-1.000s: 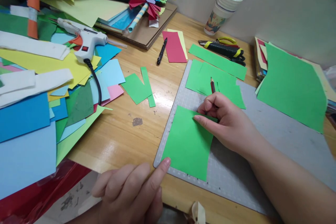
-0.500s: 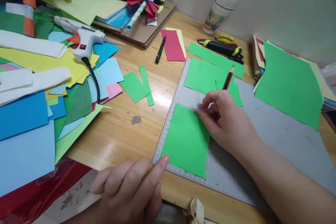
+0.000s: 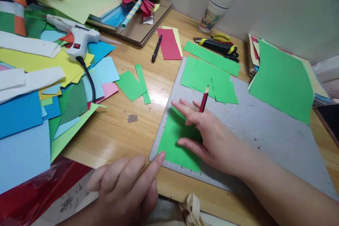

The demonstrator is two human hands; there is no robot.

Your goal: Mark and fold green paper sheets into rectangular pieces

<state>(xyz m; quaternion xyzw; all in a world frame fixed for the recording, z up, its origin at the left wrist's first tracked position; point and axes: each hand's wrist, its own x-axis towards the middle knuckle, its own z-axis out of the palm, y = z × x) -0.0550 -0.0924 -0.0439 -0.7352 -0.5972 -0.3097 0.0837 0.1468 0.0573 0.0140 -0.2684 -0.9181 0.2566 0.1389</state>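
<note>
One fingertip of your left hand (image 3: 129, 180) is on the green sheet (image 3: 169, 134) at the cutting mat's (image 3: 251, 123) near-left corner; light hold, so I'd expect the sheet to pivot if pushed from the far side. That hand sits mostly off the mat's near-left corner: index straight, other fingers loosely curled, nothing seen in it. Farther onto the mat, your right hand (image 3: 209, 134) could drag the sheet out of line if it sweeps sideways. Fingers splayed across the sheet, thumb out, forearm in from the right; can't tell if it's pressing. Pencil (image 3: 204, 99) is tucked in those fingers, tip up; loose grip, might slip. Loose green pieces (image 3: 206, 74) toward the mat's far-left corner could get bumped.
</note>
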